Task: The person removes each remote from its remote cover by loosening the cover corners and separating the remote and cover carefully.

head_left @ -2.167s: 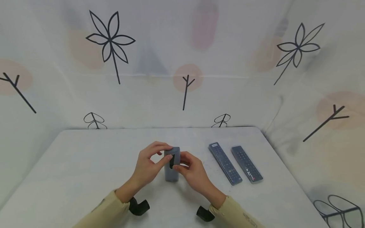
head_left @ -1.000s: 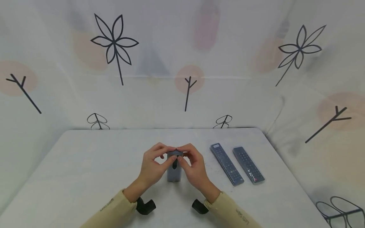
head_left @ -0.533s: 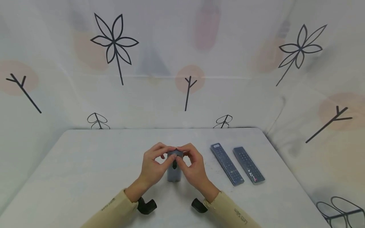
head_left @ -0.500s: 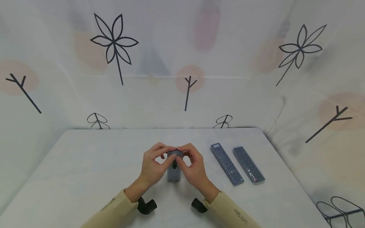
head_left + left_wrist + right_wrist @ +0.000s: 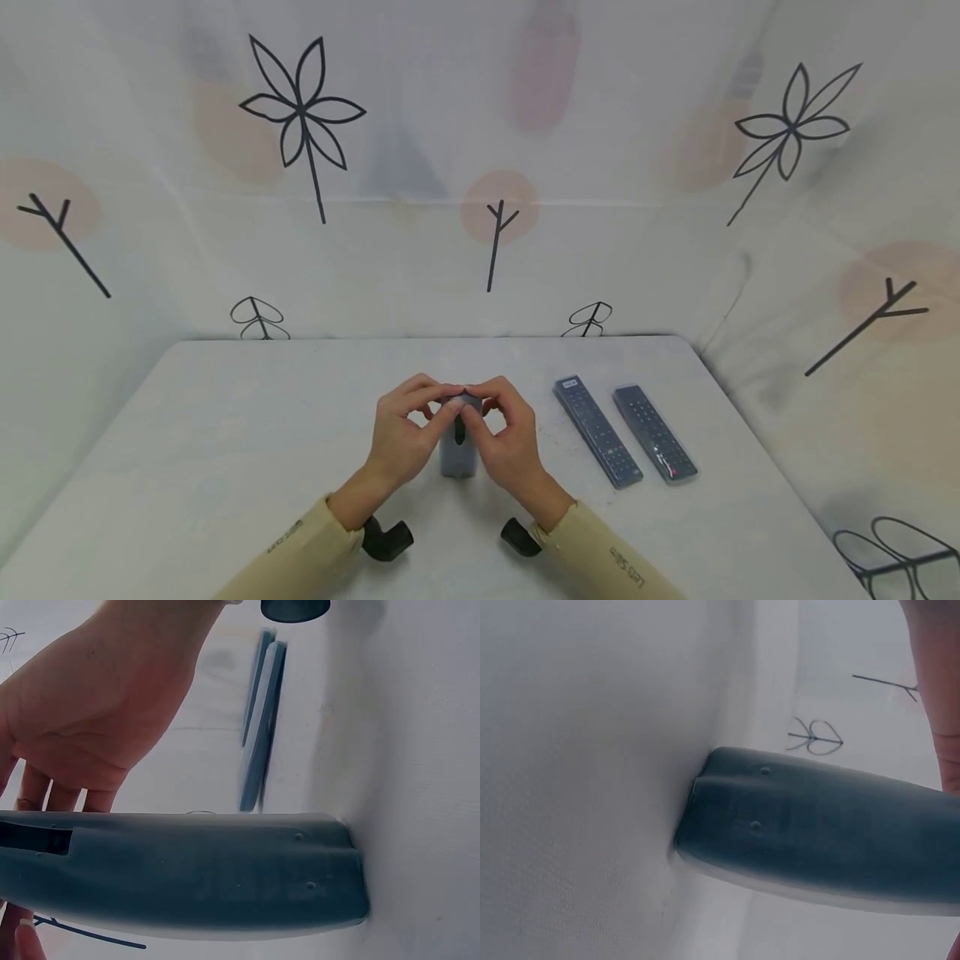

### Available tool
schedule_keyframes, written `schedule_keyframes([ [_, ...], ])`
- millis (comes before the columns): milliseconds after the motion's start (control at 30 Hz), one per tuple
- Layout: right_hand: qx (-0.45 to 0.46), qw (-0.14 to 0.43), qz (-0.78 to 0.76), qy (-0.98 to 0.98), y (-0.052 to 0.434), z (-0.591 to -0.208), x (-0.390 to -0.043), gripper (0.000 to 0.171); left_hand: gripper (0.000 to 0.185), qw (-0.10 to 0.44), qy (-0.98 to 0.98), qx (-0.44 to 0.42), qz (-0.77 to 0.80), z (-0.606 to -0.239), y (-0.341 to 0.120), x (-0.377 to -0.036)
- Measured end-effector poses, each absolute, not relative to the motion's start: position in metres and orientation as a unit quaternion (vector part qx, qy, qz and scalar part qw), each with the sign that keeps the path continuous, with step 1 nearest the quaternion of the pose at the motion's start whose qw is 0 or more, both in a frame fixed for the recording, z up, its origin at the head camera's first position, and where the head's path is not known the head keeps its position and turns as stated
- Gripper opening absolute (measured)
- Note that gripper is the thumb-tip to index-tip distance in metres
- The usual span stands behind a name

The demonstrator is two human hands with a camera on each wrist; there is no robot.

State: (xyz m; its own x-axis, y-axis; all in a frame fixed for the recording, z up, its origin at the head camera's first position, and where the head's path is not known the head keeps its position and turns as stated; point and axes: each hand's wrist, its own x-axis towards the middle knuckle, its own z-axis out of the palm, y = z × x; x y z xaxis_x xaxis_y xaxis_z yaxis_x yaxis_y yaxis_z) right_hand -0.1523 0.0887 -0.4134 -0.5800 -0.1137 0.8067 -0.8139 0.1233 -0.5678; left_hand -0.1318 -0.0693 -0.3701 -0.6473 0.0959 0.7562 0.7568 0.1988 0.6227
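Observation:
A grey remote case (image 5: 457,457) stands on end at the middle of the white table (image 5: 225,417). My left hand (image 5: 405,433) and my right hand (image 5: 508,440) meet at its top, and the fingers and thumbs of both pinch the upper edge around a dark slot. In the left wrist view the grey case (image 5: 187,874) fills the lower frame with my right hand (image 5: 97,712) behind it. The right wrist view shows the case's foot (image 5: 727,825) resting on the table.
Two dark remotes lie side by side right of my hands, one nearer (image 5: 597,430) and one further right (image 5: 655,433); the left wrist view shows them edge-on (image 5: 262,742). Patterned cloth walls close in the table at the back and the right.
Since 2.2 s ago both hands have come together on the top of the case. Over the last second they have stayed there with only small finger movement.

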Motion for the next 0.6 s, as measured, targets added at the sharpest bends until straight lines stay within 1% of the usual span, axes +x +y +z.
schedule_keyframes([
  [133, 0.351, 0.345, 0.541, -0.682, 0.088, -0.413, -0.154, 0.029, 0.017, 0.300, -0.712, -0.301, -0.558, -0.383, -0.070, -0.140],
  [267, 0.351, 0.361, 0.532, -0.681, 0.087, -0.412, -0.153, 0.023, 0.019, 0.298, -0.714, -0.303, -0.556, -0.397, -0.073, -0.148],
  [600, 0.332, 0.393, 0.495, -0.700, 0.091, -0.411, -0.151, 0.017, 0.016, 0.294, -0.726, -0.314, -0.537, -0.399, -0.078, -0.151],
])
